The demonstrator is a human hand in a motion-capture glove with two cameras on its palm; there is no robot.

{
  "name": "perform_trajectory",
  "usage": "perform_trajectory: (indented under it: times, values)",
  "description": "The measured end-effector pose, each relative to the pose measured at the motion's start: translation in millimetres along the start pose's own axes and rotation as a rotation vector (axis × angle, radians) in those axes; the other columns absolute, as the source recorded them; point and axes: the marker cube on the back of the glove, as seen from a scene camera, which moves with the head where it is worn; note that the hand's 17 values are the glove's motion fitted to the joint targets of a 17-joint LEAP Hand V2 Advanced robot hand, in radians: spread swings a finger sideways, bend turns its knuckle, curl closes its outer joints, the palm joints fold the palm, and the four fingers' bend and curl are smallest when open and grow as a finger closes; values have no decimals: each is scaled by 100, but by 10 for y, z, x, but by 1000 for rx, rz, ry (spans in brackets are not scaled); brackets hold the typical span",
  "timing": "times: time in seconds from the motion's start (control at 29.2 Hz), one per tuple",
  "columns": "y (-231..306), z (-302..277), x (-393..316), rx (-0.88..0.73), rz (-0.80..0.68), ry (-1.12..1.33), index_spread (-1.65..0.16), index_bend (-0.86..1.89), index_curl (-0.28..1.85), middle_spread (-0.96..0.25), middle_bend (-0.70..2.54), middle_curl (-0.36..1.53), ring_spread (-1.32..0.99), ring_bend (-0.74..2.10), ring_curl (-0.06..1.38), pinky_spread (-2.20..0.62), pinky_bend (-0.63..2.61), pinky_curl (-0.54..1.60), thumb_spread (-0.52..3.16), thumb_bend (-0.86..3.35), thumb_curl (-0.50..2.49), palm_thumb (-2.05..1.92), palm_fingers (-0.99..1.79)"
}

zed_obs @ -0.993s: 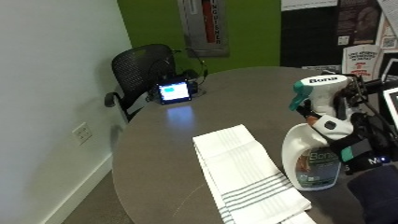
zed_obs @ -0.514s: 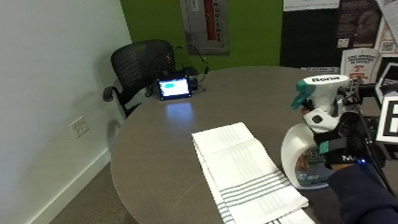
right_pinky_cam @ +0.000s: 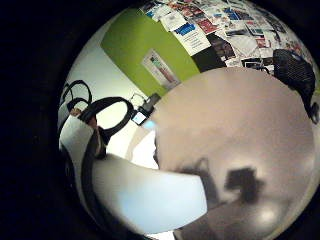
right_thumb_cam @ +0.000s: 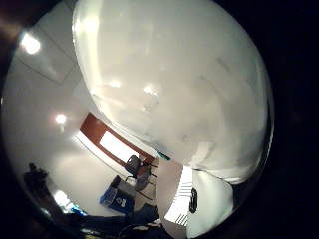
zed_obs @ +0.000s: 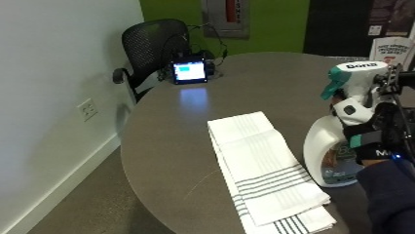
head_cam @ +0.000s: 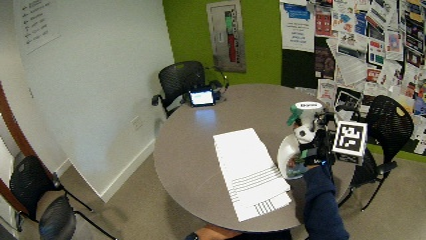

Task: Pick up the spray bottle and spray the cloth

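A white spray bottle (zed_obs: 327, 146) with a teal nozzle stands upright at the right side of the round table, nozzle towards the cloth. My gloved right hand (zed_obs: 376, 134) grips its neck and trigger from behind. Whether its base touches the table I cannot tell. The white cloth (zed_obs: 262, 170) with grey stripes lies flat just left of the bottle. In the wide view the spray bottle (head_cam: 293, 155), hand (head_cam: 318, 150) and cloth (head_cam: 246, 170) stand the same way. The bottle's white body (right_thumb_cam: 174, 84) fills the thumb side view, with the cloth (right_thumb_cam: 177, 204) below it.
A small lit screen (zed_obs: 189, 71) stands at the far edge of the grey table (zed_obs: 168, 131), with a black mesh chair (zed_obs: 152, 44) behind it. Another black chair (head_cam: 389, 120) is at the right of the table.
The outside picture has shifted, so its camera moved. My hand still holds the bottle upright beside the cloth; I see no clear move of either.
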Motion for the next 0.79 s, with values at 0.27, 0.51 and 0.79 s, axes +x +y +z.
perform_trajectory:
  times: [0.27,0.51,0.79]
  values:
    - [-63,-295,-127,-53,-177,119,-28,30,40,-20,62,54,-26,65,45,-31,44,39,43,-3,68,101,137]
    - [166,-369,-829,-185,-615,477,-28,29,44,-21,63,54,-26,66,46,-32,43,39,41,-3,69,101,137]
    - [683,-76,-1046,-381,-1108,827,-28,28,47,-21,64,53,-26,66,46,-32,43,39,39,-3,71,100,137]
